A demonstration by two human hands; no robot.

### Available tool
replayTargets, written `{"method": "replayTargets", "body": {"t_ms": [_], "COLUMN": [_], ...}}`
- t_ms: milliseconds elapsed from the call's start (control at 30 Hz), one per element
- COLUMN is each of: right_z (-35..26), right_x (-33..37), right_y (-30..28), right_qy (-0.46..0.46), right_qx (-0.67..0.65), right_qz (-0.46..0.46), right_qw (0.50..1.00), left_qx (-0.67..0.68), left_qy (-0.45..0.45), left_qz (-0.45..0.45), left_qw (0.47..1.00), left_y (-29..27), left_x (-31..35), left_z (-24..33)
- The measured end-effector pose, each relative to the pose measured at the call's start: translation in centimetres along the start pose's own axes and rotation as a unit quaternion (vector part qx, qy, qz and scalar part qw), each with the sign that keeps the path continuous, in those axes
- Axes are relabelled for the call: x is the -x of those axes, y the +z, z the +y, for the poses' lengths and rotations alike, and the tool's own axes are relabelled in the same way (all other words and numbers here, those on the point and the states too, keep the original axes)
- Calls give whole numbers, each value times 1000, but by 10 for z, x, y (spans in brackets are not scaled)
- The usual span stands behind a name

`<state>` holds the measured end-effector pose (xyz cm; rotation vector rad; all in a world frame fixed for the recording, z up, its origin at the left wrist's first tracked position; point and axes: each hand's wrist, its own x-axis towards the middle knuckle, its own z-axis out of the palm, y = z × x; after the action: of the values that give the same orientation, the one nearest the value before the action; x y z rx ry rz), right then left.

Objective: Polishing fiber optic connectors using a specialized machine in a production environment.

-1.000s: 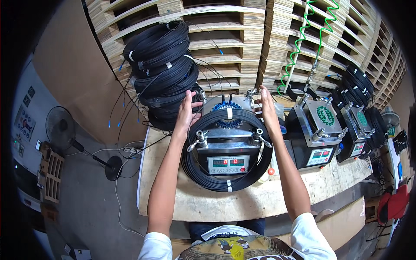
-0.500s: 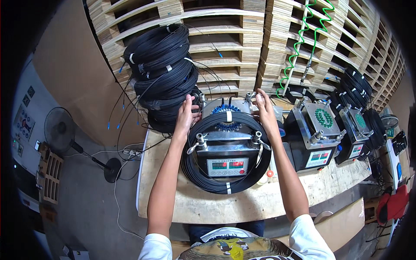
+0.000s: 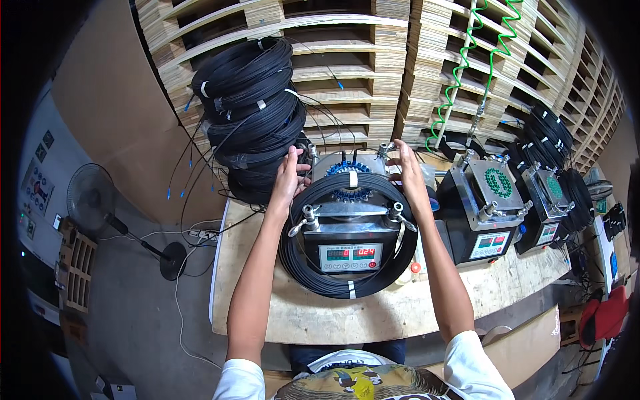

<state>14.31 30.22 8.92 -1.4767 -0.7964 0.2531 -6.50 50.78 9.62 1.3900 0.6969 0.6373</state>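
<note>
A black machine with a metal top plate and a red-lit display (image 3: 351, 257) stands on the table before me. Over its front hangs a coil of black cable (image 3: 293, 267), bound with white ties. Blue connectors (image 3: 353, 195) form a ring on the plate. My left hand (image 3: 287, 181) is at the rear left corner, fingers apart, beside the rear left clamp post (image 3: 312, 152). My right hand (image 3: 411, 179) is at the rear right corner, open, its fingertips close to the rear right clamp post (image 3: 385, 151); whether they touch it I cannot tell.
A tall stack of black cable coils (image 3: 250, 113) stands at the left rear. Two similar machines (image 3: 481, 207) with green rings are on the right. Wooden pallets (image 3: 333, 60) rise behind the table. A coiled green hose (image 3: 497, 50) hangs at the right rear; a fan (image 3: 93, 197) stands left.
Both hands stay almost where they were; the right fingers have shifted very slightly. The hanging green hose has swung a little to the right.
</note>
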Motion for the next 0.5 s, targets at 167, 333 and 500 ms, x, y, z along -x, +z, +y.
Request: {"method": "replayTargets", "body": {"t_ms": [167, 333, 500], "right_z": [-6, -10, -5], "right_x": [3, 5, 3], "right_y": [-1, 0, 0], "right_qy": [63, 55, 22], "right_qx": [-31, -29, 12], "right_qz": [-15, 9, 17], "right_qw": [997, 998, 1000], "left_qx": [24, 26, 24], "left_qy": [21, 18, 2], "left_qz": [1, -23, -35], "left_qw": [999, 999, 999], "left_y": [-2, 0, 2], "left_x": [-5, -2, 1], "left_z": [-6, 0, 2]}}
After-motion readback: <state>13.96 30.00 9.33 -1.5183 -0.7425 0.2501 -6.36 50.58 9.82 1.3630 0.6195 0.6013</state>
